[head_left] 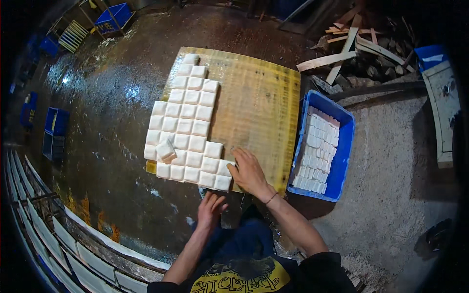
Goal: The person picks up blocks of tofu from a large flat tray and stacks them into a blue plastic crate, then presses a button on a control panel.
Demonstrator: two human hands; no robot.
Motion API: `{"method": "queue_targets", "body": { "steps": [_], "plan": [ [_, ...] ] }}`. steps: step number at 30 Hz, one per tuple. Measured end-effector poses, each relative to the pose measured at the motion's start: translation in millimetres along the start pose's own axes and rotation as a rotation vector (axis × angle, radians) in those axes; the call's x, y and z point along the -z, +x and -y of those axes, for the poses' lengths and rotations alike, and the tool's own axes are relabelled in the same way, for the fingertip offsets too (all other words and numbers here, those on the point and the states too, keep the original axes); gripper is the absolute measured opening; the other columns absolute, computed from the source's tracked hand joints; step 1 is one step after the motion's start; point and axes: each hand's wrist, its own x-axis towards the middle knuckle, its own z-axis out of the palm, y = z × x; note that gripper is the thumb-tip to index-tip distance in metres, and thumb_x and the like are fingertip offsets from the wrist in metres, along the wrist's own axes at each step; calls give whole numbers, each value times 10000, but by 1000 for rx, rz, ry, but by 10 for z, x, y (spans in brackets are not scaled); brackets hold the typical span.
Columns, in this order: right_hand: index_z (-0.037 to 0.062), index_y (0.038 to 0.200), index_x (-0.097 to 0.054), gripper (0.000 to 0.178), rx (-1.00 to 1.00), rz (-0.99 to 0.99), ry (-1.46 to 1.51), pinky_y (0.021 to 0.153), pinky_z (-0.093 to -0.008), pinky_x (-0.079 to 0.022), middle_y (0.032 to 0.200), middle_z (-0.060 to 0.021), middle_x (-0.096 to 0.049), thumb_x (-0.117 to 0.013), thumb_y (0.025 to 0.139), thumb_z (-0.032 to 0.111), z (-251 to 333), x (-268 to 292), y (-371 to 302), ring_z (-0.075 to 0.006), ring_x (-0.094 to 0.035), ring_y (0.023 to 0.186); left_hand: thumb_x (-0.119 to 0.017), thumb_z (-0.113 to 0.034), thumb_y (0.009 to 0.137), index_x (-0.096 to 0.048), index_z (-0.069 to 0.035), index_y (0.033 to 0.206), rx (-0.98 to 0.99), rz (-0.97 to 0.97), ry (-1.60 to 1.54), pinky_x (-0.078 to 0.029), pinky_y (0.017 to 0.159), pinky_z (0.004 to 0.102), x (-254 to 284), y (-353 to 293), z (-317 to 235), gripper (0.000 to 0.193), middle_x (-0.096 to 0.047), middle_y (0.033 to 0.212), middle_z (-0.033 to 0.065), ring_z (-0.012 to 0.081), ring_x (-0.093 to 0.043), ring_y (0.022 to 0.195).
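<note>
White square blocks that look like tofu [190, 112] lie in close rows on the left part of a yellowish wooden board [254, 102]. One loose block [166, 149] rests tilted on top of the others near the left side. My right hand [250, 172] is over the board's near right part, thumb and fingers apart, with the thumb touching the end block [223, 167] of a row. Just off the board's near edge, my left hand [211, 210] hangs below the front row with its fingers apart and nothing in it.
Right of the board stands a blue crate [346, 151] with many white blocks packed in rows. Split wood [342, 53] is heaped at the far right. Blue crates [54, 132] sit on the wet floor at left, and slatted racks [63, 239] fill the lower left.
</note>
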Motion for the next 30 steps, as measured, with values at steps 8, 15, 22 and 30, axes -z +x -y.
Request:
{"method": "queue_targets", "body": {
  "steps": [8,15,22,30],
  "plan": [
    [-47,1220,-499,466,16,126,-29,1024,-445,-372,1202,-241,-562,-611,808,139,213,-289,-92,-388,-483,1196,-478,-178,933,-549,-79,918,87,43,-336,-443,883,398,-381,92,-46,123,-577,885,51,179,-546,864],
    [36,1038,-654,362,36,397,263,859,-390,-486,1044,-205,-640,-690,694,144,-211,-25,274,-347,-607,1000,-517,-110,839,-554,-87,762,94,-9,-308,-382,1011,568,-549,60,-40,88,-557,716,55,212,-550,699],
    [12,1186,-591,473,-357,468,963,775,-290,-523,1015,-71,-661,-758,746,65,-1329,1423,-288,-158,-625,901,-556,-172,863,-511,-98,1210,-39,-139,-304,-361,1054,522,44,-73,255,358,-535,1281,116,315,-460,1277],
    [-9,936,-701,308,-487,368,82,689,-339,-532,856,-116,-697,-766,677,144,-3597,2501,-1611,-220,-668,744,-532,-192,897,-368,-132,1355,13,-348,-128,-392,1040,554,253,-174,1041,490,-516,1316,120,379,-467,1266]
  ]
}}
